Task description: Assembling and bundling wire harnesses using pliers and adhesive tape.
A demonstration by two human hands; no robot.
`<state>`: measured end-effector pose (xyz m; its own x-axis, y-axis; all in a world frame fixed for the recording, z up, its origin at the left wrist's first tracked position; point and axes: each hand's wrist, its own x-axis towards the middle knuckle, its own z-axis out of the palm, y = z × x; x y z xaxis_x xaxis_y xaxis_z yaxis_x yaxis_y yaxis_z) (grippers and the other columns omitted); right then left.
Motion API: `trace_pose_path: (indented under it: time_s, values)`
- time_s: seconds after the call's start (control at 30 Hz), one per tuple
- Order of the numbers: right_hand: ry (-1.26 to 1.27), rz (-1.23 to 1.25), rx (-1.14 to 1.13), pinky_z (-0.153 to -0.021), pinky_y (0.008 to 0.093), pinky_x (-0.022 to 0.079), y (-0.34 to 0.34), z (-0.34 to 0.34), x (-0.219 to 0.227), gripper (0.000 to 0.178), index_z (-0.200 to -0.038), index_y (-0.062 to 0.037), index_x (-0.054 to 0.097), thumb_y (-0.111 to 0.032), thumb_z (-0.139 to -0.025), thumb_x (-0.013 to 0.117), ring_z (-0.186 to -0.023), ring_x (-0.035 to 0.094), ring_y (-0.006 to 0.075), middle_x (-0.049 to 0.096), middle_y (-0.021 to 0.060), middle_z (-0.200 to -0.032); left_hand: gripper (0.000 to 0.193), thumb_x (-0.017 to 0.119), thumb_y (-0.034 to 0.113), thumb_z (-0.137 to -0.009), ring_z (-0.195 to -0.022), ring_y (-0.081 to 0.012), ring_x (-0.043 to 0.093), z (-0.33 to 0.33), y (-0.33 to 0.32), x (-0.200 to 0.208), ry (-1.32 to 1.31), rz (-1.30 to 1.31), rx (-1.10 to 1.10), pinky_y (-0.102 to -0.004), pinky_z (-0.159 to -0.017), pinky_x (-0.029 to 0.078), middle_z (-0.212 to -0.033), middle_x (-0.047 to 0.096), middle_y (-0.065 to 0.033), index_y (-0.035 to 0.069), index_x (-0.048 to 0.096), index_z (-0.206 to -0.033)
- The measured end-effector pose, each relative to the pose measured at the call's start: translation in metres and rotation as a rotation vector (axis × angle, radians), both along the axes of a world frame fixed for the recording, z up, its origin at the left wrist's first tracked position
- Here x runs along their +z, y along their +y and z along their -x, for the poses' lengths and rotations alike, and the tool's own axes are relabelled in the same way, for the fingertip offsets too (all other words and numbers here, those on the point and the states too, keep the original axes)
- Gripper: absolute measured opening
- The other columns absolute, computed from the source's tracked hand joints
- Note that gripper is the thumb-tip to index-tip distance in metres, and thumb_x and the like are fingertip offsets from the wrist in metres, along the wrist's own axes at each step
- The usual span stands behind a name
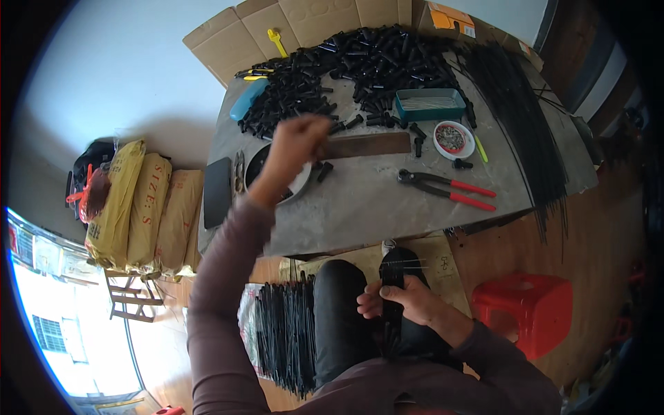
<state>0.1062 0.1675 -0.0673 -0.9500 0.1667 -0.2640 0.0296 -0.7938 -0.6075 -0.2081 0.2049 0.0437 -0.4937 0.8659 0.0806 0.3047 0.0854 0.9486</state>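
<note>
Above the table, my left hand (296, 146) has its fingers curled together, slightly blurred; whatever they pinch, if anything, is hidden. Below it are a round pan (299, 185), partly covered by my wrist, and a flat brown bar (370, 144). Over my lap, my right hand (413, 301) is closed around a slim black bundle (392, 315). Several thin pale wires (413, 263) stick out sideways near the bundle's top. Many short black plastic pieces (387, 59) lie heaped at the table's far side.
Red-handled pincers (449, 188), a white bowl of small metal bits (454, 139) and a teal box (430, 104) are on the table (346, 221). Long black rods (519, 117) overhang its right edge. More rods (287, 332) stand by my left leg; a red stool (529, 311) is right.
</note>
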Motion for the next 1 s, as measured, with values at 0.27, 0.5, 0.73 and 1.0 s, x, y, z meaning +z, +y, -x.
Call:
trace_pose_path:
  time_s: [0.27, 0.5, 0.73, 1.0]
  values:
    - [-0.062, 0.036, -0.069, -0.084, 0.0430, 0.055, 0.025, 0.008, -0.018, 0.025, -0.114, 0.0059, 0.055, -0.011, -0.096, 0.052, -0.098, 0.065, 0.0332, 0.063, 0.0228, -0.110, 0.035, 0.061, 0.009, -0.078, -0.100, -0.0283, 0.061, 0.115, 0.202, -0.038, 1.220, -0.105, 0.112, -0.0384, -0.087, 0.048, -0.113, 0.062, -0.0093, 0.019, 0.068, -0.111]
    - [-0.058, 0.010, -0.049, -0.087, 0.0459, 0.053, 0.034, 0.013, -0.021, 0.019, -0.111, 0.0037, 0.056, -0.005, -0.096, 0.047, -0.098, 0.065, 0.0357, 0.064, 0.0226, -0.106, 0.036, 0.059, 0.013, -0.081, -0.095, -0.0315, 0.062, 0.107, 0.227, -0.050, 1.415, 0.163, 0.081, -0.0438, -0.085, 0.048, -0.100, 0.066, -0.0101, 0.022, 0.065, -0.115]
    - [-0.135, -0.132, -0.030, -0.087, 0.0432, 0.053, 0.025, 0.009, -0.025, 0.026, -0.112, 0.0052, 0.056, -0.013, -0.100, 0.042, -0.096, 0.066, 0.0334, 0.064, 0.0211, -0.105, 0.025, 0.056, 0.016, -0.091, -0.078, -0.0247, 0.065, 0.113, 0.156, 0.001, -0.439, -0.266, -0.036, -0.0374, -0.067, 0.053, -0.085, 0.064, -0.0074, 0.006, 0.051, -0.113]
    - [-0.053, -0.181, -0.066, -0.085, 0.0422, 0.053, 0.017, 0.000, -0.010, 0.026, -0.110, 0.0061, 0.056, -0.016, -0.098, 0.047, -0.093, 0.066, 0.0317, 0.066, 0.0203, -0.102, 0.038, 0.060, 0.022, -0.089, -0.089, -0.0225, 0.065, 0.094, 0.086, 0.000, 0.181, 0.193, -0.093, -0.0338, -0.076, 0.051, -0.091, 0.066, -0.0116, 0.006, 0.055, -0.123]
